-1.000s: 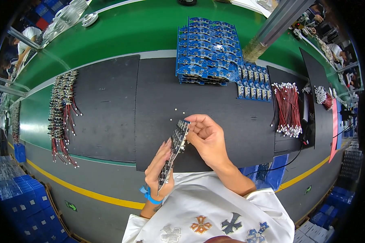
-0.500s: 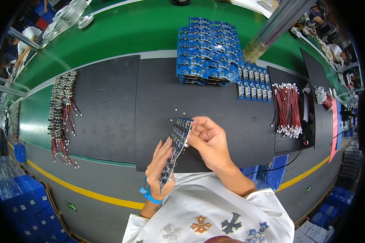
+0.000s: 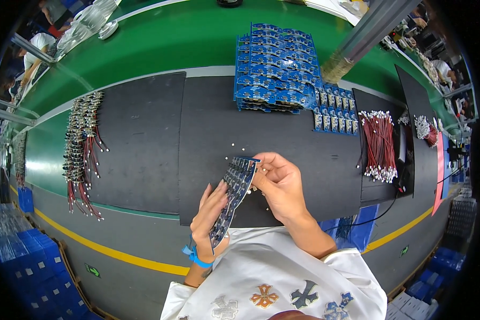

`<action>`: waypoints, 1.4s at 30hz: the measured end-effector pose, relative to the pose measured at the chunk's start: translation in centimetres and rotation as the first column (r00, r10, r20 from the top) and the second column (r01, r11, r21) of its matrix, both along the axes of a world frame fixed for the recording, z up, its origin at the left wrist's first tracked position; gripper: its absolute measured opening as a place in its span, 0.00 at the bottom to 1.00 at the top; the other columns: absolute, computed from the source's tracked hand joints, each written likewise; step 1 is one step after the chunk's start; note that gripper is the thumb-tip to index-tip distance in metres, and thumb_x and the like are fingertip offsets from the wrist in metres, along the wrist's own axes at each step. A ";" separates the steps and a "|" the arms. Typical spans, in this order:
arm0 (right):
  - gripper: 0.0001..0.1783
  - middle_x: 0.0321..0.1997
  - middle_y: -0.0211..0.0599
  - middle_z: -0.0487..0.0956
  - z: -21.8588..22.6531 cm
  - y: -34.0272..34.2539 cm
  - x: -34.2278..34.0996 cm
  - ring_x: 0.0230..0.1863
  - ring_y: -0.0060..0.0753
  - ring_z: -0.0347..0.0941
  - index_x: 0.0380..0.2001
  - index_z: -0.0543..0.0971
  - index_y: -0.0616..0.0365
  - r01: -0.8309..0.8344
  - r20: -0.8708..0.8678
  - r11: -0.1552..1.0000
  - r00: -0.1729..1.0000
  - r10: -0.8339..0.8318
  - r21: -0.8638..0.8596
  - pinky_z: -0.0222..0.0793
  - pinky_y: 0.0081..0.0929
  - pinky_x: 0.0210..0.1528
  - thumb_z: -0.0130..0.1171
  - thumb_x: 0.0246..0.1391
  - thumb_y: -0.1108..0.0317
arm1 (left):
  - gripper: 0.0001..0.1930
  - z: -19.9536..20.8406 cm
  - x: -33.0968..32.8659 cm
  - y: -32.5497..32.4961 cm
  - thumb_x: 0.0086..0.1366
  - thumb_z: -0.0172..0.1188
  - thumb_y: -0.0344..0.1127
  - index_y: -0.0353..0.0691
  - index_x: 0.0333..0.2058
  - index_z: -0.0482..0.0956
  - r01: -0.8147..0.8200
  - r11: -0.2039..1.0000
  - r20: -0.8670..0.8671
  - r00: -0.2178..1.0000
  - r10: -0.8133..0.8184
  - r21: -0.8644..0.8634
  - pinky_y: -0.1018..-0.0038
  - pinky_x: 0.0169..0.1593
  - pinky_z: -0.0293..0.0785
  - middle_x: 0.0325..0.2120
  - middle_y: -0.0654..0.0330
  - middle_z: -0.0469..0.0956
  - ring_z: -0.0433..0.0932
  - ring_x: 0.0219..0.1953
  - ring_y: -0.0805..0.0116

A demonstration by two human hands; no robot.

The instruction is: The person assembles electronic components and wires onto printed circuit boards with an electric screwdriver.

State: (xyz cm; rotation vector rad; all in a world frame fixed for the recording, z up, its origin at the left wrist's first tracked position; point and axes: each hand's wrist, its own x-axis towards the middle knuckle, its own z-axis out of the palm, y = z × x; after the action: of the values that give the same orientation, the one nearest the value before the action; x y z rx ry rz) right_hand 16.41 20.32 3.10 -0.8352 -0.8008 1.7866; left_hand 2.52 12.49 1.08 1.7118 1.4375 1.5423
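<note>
- Far left of my left hand and lower down, blue boxes (image 3: 40, 261) are stacked beside the grey floor's (image 3: 138, 237) yellow line (image 3: 117, 257).
- Left of that hand and farther off, a co-worker (image 3: 40, 45) stands past the green table (image 3: 170, 37).
- Left of my left hand, a row of wired boards (image 3: 81, 141) lies with red leads trailing toward me.
- Between that row and my hand spreads a black mat (image 3: 138, 144), lightly scuffed, a seam running through it.
- My left hand (image 3: 210, 213), a blue band (image 3: 197, 257) at its wrist, grasps the board (image 3: 233, 192), fingers stretched along its left face; the thumb is hidden.
- The board is between my hands, tilted, raised over the mat's near edge.
- Just beyond its top, white bits (image 3: 232, 144) are scattered.
- My right hand (image 3: 280, 184) pinches the board's upper right edge, fingers curled.
- Beyond my right hand rises a pile of blue panels (image 3: 277, 66), small panels (image 3: 334, 111) beside it.
- Farther right and beyond, a metal post (image 3: 370, 37) slants over the table.
- Well right of my right hand lies a bundle of red wires (image 3: 377, 144), white-tipped; past it, a pink strip (image 3: 438, 173).
</note>
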 end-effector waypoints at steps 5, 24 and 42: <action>0.10 0.32 0.36 0.76 0.4 -0.2 0.1 0.32 0.21 0.73 0.37 0.71 0.67 0.037 0.073 0.999 0.997 -0.036 -0.004 0.71 0.18 0.36 0.54 0.50 0.81 | 0.17 0.0 0.0 0.0 0.50 0.48 0.13 0.28 0.40 0.72 0.011 1.000 -0.042 0.999 -0.011 -0.004 0.49 0.54 0.60 0.41 0.40 0.74 0.72 0.48 0.46; 0.10 0.31 0.35 0.74 0.8 -0.4 0.7 0.29 0.22 0.70 0.37 0.71 0.64 -0.058 -0.211 0.994 0.977 0.037 -0.094 0.67 0.19 0.33 0.56 0.50 0.77 | 0.20 0.2 -0.2 -0.1 0.47 0.46 0.13 0.28 0.42 0.72 0.007 1.000 -0.112 0.994 -0.010 -0.027 0.49 0.56 0.57 0.42 0.42 0.73 0.71 0.49 0.48; 0.08 0.30 0.36 0.75 1.0 0.1 1.2 0.31 0.23 0.72 0.36 0.72 0.64 -0.032 -0.105 0.999 0.994 0.028 -0.035 0.70 0.18 0.34 0.55 0.51 0.77 | 0.18 0.1 -0.6 -0.1 0.52 0.55 0.27 0.31 0.44 0.74 0.027 0.999 -0.133 0.991 -0.031 -0.030 0.47 0.57 0.52 0.46 0.45 0.72 0.68 0.52 0.47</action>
State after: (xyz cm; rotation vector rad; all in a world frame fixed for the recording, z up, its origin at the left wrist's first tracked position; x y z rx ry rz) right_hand 17.62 20.38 4.13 -0.7507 -0.7182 1.8605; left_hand 1.90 12.38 1.17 1.8415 1.4845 1.4087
